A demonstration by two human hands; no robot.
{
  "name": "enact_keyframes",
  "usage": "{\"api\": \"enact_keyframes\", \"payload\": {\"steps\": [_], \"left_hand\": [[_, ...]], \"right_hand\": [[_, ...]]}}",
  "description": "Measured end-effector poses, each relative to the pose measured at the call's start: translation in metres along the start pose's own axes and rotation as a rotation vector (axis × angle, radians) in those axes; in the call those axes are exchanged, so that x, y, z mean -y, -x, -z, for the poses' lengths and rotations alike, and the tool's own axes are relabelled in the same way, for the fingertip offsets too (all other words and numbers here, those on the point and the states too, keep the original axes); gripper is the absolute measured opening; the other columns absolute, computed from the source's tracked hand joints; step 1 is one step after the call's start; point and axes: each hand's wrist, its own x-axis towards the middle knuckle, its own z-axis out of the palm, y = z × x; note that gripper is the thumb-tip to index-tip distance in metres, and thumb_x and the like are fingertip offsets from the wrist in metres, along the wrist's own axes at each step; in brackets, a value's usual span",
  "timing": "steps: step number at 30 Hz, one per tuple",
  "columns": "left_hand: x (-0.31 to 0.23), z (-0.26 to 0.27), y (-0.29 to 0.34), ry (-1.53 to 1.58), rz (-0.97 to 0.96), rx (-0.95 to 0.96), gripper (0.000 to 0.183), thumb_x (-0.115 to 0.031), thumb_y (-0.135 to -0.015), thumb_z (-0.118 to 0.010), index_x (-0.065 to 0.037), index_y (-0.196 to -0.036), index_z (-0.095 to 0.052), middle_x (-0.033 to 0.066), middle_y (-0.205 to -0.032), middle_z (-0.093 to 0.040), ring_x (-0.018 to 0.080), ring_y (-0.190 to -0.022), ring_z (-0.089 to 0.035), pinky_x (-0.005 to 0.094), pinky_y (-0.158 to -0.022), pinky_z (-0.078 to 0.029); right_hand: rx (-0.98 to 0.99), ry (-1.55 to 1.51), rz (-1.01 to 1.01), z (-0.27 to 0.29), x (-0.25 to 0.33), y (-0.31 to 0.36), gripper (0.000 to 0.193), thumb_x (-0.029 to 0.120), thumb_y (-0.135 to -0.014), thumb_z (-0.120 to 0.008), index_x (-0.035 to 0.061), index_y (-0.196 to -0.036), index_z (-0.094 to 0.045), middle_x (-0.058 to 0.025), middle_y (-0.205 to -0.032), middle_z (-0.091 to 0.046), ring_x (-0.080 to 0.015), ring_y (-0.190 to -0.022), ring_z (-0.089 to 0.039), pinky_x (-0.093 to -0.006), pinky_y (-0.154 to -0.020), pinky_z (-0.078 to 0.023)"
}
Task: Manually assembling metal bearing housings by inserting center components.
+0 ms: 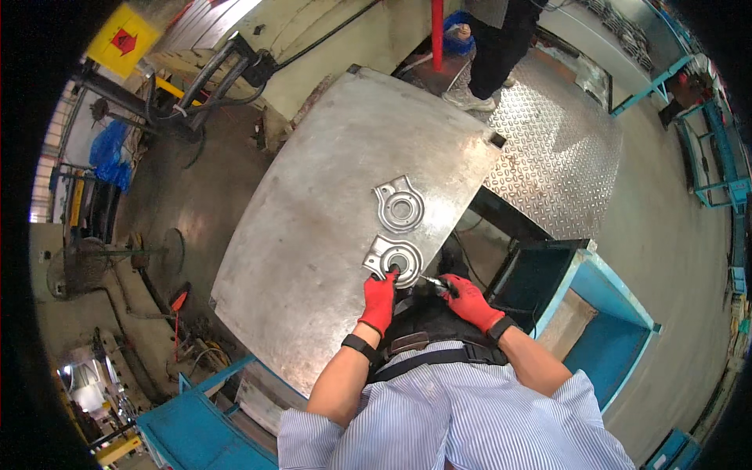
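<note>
Two stamped metal brackets, each with a round ring and a flat angled tab, lie on the bare metal table. In a red glove with dark fingertips, my left hand [379, 298] grips the near edge of the nearer bracket [381, 250], close to its central hole. My right hand [468, 301], also gloved in red, is closed around a slim tool with a silvery shaft [433, 281]. Its tip points at the right rim of that bracket; whether it touches cannot be told. Just beyond lies the farther bracket [401, 205], untouched.
The metal table [313, 172] spreads ahead and left of me. A blue metal bin [607, 313] stands at my right, and a blue frame [196, 431] at lower left. Beyond the table, another person's legs [505, 47] stand by a tread-plate platform [556, 141] and a red post [437, 35].
</note>
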Motion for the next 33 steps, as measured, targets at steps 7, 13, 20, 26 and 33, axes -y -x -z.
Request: {"api": "enact_keyframes", "payload": {"steps": [7, 13, 20, 26, 33], "left_hand": [[-0.003, -0.004, 0.002, -0.142, -0.027, -0.089, 0.016, -0.012, -0.084, -0.064, 0.002, -0.093, -0.064, 0.003, -0.079, -0.064, 0.0105, -0.065, -0.054, 0.0274, -0.059, -0.043], [-0.004, 0.004, -0.007, -0.263, -0.116, -0.104, 0.022, -0.02, -0.084, -0.066, 0.001, -0.09, -0.063, 0.0049, -0.078, -0.062, 0.0132, -0.067, -0.056, 0.0305, -0.059, -0.045], [0.008, 0.016, -0.015, -0.286, -0.216, -0.109, 0.031, -0.022, -0.082, -0.068, 0.003, -0.1, -0.064, 0.0108, -0.091, -0.067, 0.0176, -0.082, -0.06, 0.0349, -0.071, -0.047], [-0.004, 0.001, -0.007, 0.1, 0.049, -0.073, 0.022, -0.011, -0.082, -0.066, 0.002, -0.096, -0.056, 0.0113, -0.081, -0.062, 0.0235, -0.062, -0.063, 0.0394, -0.054, -0.058], [-0.014, -0.002, 0.002, 0.086, 0.066, -0.034, 0.021, -0.012, -0.083, -0.066, 0.0, -0.098, -0.058, 0.0098, -0.084, -0.063, 0.0223, -0.067, -0.063, 0.0391, -0.057, -0.057]], "right_hand": [[0.0, 0.033, -0.046, -0.008, -0.007, -0.005, 0.042, 0.01, -0.077, -0.062, 0.0061, -0.118, -0.053, -0.018, -0.111, -0.059, -0.0356, -0.102, -0.056, -0.0406, -0.086, -0.046], [0.009, 0.076, -0.032, -0.017, -0.015, -0.003, 0.042, 0.01, -0.077, -0.062, 0.0053, -0.118, -0.053, -0.0182, -0.112, -0.059, -0.0353, -0.104, -0.055, -0.0407, -0.088, -0.045], [0.032, 0.119, 0.002, -0.014, -0.011, -0.008, 0.044, 0.017, -0.078, -0.064, 0.003, -0.118, -0.054, -0.0192, -0.115, -0.057, -0.0355, -0.107, -0.054, -0.0414, -0.091, -0.044], [0.006, 0.092, 0.001, -0.013, -0.011, -0.01, 0.04, 0.017, -0.076, -0.065, 0.0047, -0.113, -0.055, -0.0185, -0.109, -0.059, -0.0352, -0.103, -0.055, -0.0417, -0.088, -0.045], [0.01, 0.083, 0.0, -0.02, -0.011, -0.011, 0.041, 0.017, -0.076, -0.064, 0.0046, -0.114, -0.055, -0.0182, -0.108, -0.059, -0.0358, -0.103, -0.055, -0.0422, -0.088, -0.044]]}}
